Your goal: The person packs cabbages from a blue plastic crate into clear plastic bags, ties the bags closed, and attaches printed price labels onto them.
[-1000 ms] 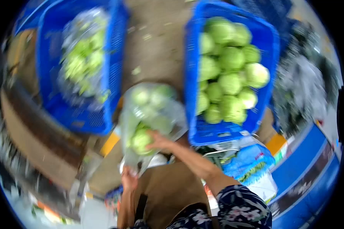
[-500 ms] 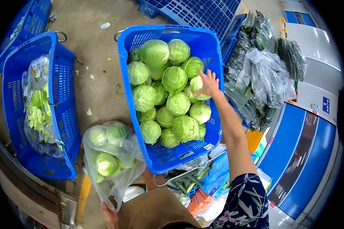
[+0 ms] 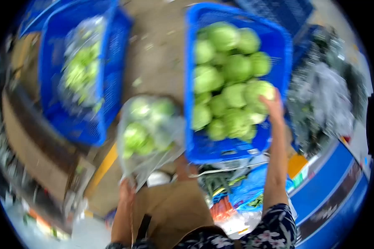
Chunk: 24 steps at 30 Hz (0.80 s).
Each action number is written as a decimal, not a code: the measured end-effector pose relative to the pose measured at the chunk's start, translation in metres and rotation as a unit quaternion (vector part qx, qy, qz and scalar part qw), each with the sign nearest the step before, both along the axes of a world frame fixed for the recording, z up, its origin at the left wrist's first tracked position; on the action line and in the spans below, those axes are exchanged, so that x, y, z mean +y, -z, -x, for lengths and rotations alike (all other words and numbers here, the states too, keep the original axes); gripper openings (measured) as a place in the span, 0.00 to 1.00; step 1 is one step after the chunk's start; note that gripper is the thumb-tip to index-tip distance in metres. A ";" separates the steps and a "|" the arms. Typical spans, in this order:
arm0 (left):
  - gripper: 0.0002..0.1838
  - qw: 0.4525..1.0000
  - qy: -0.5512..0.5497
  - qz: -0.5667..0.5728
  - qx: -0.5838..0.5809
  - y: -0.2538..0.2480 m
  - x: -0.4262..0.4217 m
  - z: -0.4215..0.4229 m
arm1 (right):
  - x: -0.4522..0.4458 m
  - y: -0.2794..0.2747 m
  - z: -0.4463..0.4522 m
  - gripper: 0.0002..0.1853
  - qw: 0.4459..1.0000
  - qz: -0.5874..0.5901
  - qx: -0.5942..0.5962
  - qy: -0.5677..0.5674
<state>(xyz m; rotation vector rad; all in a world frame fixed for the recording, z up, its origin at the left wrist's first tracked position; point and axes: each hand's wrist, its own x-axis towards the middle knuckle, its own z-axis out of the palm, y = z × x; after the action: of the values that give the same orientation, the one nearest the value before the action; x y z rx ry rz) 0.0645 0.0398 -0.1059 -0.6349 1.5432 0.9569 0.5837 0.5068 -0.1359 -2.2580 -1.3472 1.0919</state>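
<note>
My left hand is closed on the near edge of a clear plastic bag, which has several cabbages inside. Over the right side of a blue crate full of green cabbages, my right hand grips one pale cabbage from its right side. That cabbage is at the top of the pile, and its underside is hidden. The picture is blurred by motion.
At the left, another blue crate holds loose leaves in plastic. Bagged dark green vegetables lie at the right. A blue plastic bag and carrots are below the cabbage crate. A brown carton stands at the left.
My right hand went from a cabbage in the bag to the crate, reached in with spread fingers, and now holds a cabbage there. My left hand keeps the bag edge. The view has shifted.
</note>
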 end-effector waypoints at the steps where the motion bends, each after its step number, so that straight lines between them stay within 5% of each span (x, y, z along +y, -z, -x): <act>1: 0.10 0.998 0.034 0.049 0.018 0.006 -0.012 0.001 | -0.015 -0.022 0.020 0.46 0.981 0.027 0.183 0.052; 3: 0.08 0.994 0.054 0.081 0.054 -0.010 0.009 -0.006 | -0.052 -0.042 0.057 0.49 0.945 -0.007 0.325 0.029; 6: 0.04 0.996 -0.014 0.048 0.068 -0.018 0.012 -0.003 | -0.111 -0.058 0.130 0.66 0.909 0.076 0.406 -0.058; 10: 0.04 0.997 -0.049 0.033 0.057 -0.028 0.008 0.012 | -0.178 -0.051 0.270 0.52 0.790 0.235 0.509 -0.248; 13: 0.04 0.993 -0.059 0.079 0.072 -0.044 0.021 0.023 | -0.251 -0.001 0.353 0.53 0.800 0.219 0.421 -0.368; 15: 0.05 0.993 -0.056 0.085 0.063 -0.042 0.007 0.033 | -0.293 0.020 0.390 0.47 0.831 0.195 0.235 -0.465; 18: 0.06 0.994 -0.077 0.071 0.032 -0.047 0.006 0.047 | -0.350 0.132 0.390 0.39 0.823 0.217 0.290 -0.437; 21: 0.07 0.997 0.064 0.049 -0.001 -0.023 -0.043 0.047 | -0.343 0.173 0.382 0.30 0.895 0.126 0.080 -0.420; 24: 0.09 0.995 -0.032 0.095 0.028 -0.022 -0.038 0.057 | -0.349 0.197 0.363 0.27 0.878 0.066 -0.078 -0.467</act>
<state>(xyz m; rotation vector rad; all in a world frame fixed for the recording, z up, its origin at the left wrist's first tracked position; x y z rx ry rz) 0.0077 0.0013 -0.0844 -0.8014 1.6843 0.8887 0.2207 0.1582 -0.3333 -1.7564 -2.6342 1.2825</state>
